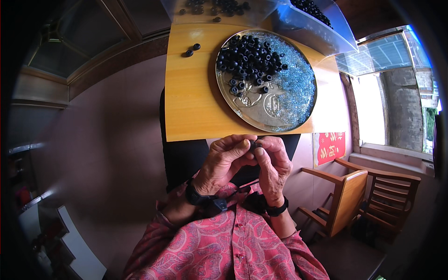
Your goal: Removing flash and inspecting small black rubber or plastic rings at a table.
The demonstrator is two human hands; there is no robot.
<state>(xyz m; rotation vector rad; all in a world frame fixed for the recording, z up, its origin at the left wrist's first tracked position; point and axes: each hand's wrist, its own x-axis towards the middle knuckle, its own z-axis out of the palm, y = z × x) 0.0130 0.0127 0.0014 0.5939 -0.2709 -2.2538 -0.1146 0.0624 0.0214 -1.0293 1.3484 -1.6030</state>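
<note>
Just off the table's front edge, my left hand [224, 161] and my right hand [274, 165] meet fingertip to fingertip. Between them they pinch a small black piece [254, 145], mostly covered by the fingers. Beyond them on the table lies a round metal tray [249, 112] with an embossed bottom. Small black hollow pieces [247, 58] are heaped on its left and far side. Tiny clear bluish pieces [298, 88] spread over its right side. Whether one of these sits in the held piece cannot be seen.
Two loose black pieces [192, 50] lie on the wooden table [186, 102] left of the tray. At the back stand a clear bin [224, 16] and another clear bin [308, 35], both holding black pieces. Wooden chairs [350, 200] stand at the right, below a window.
</note>
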